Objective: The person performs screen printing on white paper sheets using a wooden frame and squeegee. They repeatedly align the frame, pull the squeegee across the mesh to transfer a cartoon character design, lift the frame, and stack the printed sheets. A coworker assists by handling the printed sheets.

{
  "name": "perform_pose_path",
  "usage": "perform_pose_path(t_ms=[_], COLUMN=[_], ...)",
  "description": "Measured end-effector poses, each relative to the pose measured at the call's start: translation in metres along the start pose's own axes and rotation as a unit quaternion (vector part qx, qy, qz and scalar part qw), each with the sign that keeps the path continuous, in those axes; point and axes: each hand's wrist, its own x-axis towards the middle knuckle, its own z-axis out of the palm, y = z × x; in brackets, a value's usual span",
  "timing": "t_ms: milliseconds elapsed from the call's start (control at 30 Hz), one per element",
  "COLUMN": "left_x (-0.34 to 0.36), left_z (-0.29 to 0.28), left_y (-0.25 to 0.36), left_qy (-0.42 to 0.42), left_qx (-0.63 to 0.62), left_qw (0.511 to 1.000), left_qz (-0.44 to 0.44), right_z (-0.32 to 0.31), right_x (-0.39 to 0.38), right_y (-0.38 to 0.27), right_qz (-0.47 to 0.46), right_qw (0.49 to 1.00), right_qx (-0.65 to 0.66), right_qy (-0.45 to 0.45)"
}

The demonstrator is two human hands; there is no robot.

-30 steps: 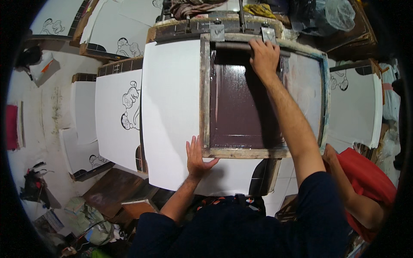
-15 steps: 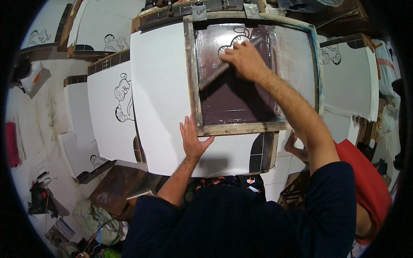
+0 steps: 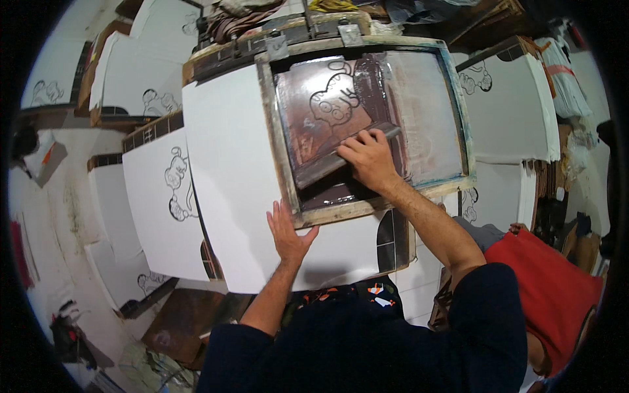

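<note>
The left hand (image 3: 289, 240) lies spread, fingers (image 3: 278, 218) pointing forward, thumb (image 3: 310, 234) angled out rightward. The right arm (image 3: 436, 226) reaches forward and inward, the right hand (image 3: 371, 161) curled in a grip, knuckles up.

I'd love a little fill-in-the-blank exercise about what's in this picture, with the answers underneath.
1. The long dark bar is gripped by the person's ____ hand.
2. In the picture, the other hand is at the lower ____ corner of the wooden frame.
3. Along the frame's far edge sit ____ shiny metal plates.
4. The nearby co-worker's garment is ____.

Missing words: right; left; two; red.
</note>
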Motion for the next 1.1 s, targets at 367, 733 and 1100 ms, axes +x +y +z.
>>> perform_pose_path(t_ms=[367,733,1100], left_x=[-0.003,-0.002,-0.002], left_z=[0.001,0.002,0.002], left_y=[-0.001,0.000,0.001], left_qy=[-0.037,-0.019,-0.021], left_qx=[0.043,0.049,0.016], left_qw=[0.998,0.999,1.000], left_qz=[-0.014,-0.001,0.001], right_z=[0.038,0.021,0.001], right_x=[0.140,0.114,-0.016], right_y=[0.112,0.076,-0.020], right_qz=[0.072,0.318,0.463], right_qw=[0.983,0.941,0.882], right_qx=[-0.089,-0.114,-0.076], right_qy=[0.142,0.021,0.054])
